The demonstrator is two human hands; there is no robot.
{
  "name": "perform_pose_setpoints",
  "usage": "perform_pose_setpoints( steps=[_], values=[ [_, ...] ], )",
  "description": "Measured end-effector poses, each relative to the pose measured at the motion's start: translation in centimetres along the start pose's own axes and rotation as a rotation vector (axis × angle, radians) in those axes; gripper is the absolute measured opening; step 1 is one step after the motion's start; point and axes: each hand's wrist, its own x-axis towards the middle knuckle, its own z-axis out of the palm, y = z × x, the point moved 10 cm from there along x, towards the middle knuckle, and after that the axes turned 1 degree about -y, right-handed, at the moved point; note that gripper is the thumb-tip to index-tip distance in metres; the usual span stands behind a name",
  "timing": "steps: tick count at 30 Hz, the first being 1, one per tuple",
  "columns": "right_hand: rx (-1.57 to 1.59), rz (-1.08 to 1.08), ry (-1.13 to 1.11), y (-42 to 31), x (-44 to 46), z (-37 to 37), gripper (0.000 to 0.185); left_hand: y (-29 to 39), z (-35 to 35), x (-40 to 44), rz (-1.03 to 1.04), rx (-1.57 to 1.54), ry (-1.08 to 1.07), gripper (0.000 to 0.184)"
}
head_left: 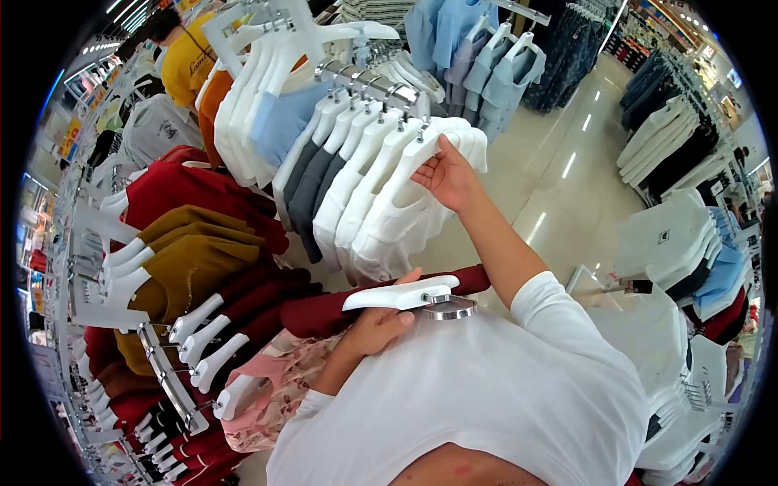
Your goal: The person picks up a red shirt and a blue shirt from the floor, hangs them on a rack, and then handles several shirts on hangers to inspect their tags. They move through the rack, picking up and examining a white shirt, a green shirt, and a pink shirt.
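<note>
My left hand (375, 330) is closed around a white hanger (397, 295) that carries a dark red garment (320, 314), held close to my chest. The hanger's metal hook points toward me. Stretched forward, my right hand (451, 180) has its fingers curled at the front white hanger (423, 151) on a metal rail (369, 83). From that hanger hangs a white top (405, 223); its far side is partly hidden. Behind it on the same rail are more white tops, dark grey garments (304, 190) and a light blue one (279, 121).
To the left, mustard garments (190, 259) and dark red ones hang on white hangers beside a metal arm (170, 381). A pink floral garment (275, 377) hangs near my left forearm. A person in yellow (188, 61) stands behind. Racks of shirts (664, 243) line the right.
</note>
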Motion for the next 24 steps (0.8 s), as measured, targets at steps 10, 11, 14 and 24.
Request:
perform_pose_setpoints(
  steps=[10, 11, 14, 24],
  values=[
    [0.164, -0.338, -0.084, -12.8, -2.6, -2.7, 0.033, 1.5, 2.3, 4.4, 0.059, -0.025, 0.186, 0.073],
    [0.191, -0.365, -0.073, -14.7, -3.2, -4.1, 0.033, 1.4, 2.3, 5.0, 0.065, -0.069, 0.192, 0.073],
    [0.264, -0.483, -0.152, -20.4, -5.7, -8.3, 0.031, 1.4, 1.5, 7.1, 0.173, -0.004, 0.215, 0.081],
    [0.241, -0.818, 0.116, -33.9, -18.3, -23.0, 0.035, 5.4, -1.5, 13.9, 0.371, -0.104, 0.366, 0.053]
  ],
)
